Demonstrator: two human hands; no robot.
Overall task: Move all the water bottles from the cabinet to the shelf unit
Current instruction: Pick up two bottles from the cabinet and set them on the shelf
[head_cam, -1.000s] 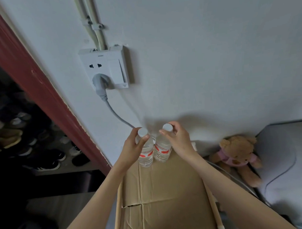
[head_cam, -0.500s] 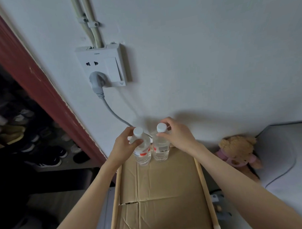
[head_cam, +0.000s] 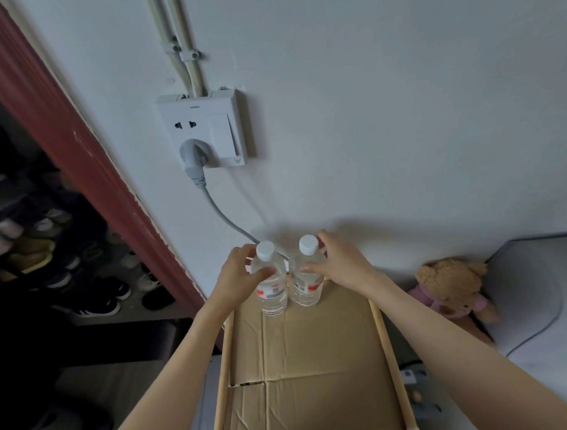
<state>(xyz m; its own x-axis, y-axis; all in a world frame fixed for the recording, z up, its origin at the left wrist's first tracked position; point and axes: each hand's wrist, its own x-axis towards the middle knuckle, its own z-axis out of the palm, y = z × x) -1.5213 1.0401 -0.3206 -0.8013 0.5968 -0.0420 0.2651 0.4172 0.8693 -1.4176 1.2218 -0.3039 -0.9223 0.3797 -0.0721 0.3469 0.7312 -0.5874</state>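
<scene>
Left hand: left hand (head_cam: 237,274) wrapped round the shoulder of the left clear plastic water bottle with white cap and red-and-white label (head_cam: 271,287); thumb across the front, fingers curled behind, pinching the bottle just under its cap.
Right hand: right hand (head_cam: 337,264) clasps the right clear plastic water bottle with white cap and red-and-white label (head_cam: 305,283); thumb on the near side, fingers bent round the far side by the neck.
Bottles: both upright, side by side, just about touching each other; bases resting on the sheet of brown corrugated cardboard (head_cam: 313,358).
Location: at the far end of the cardboard, close to the white painted wall (head_cam: 384,98).
Shelf: cardboard lies across the top of the shelf unit with pale wooden side rails (head_cam: 388,349); rails run along both long edges.
Wall fittings: white socket-and-switch plate (head_cam: 205,129) above the bottles, with a grey plug (head_cam: 193,157) in its lower outlet; grey cable (head_cam: 226,218) drops from it toward the left bottle's cap.
Conduit: two pale pipes (head_cam: 176,41) run up from the plate, clipped to the wall.
Right side: tan teddy bear in pink top (head_cam: 452,289) sitting by the wall, beside a grey padded surface (head_cam: 535,286).
Left side: dark red door frame (head_cam: 63,126); beyond it, dim racks of shoes (head_cam: 52,255), detail hard to make out.
</scene>
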